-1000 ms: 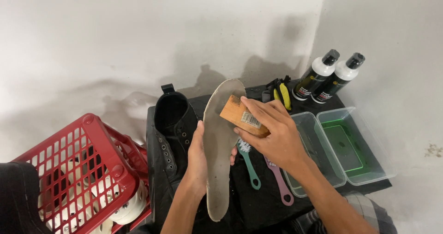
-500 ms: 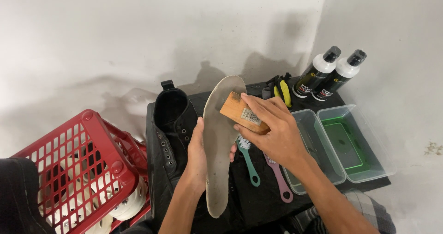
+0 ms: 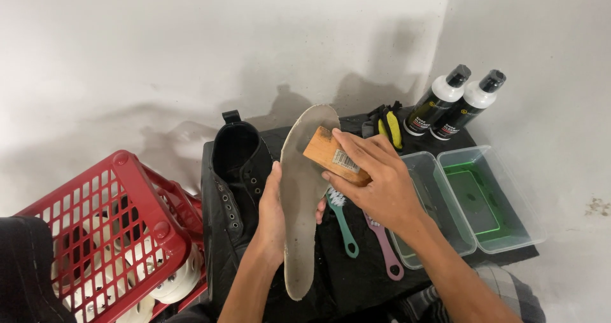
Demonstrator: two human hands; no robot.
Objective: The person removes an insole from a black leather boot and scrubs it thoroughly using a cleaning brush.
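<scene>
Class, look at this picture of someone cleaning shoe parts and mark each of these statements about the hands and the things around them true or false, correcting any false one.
1. The left hand holds a pale insole. True.
2. The right hand holds a green toothbrush. False: it grips a wooden brush pressed to the insole; the green toothbrush lies on the black table.
3. Two dark bottles with white shoulders stand by the wall. True.
4. The basket on the left is blue. False: it is red.
5. A black boot stands left of the insole. True.
</scene>
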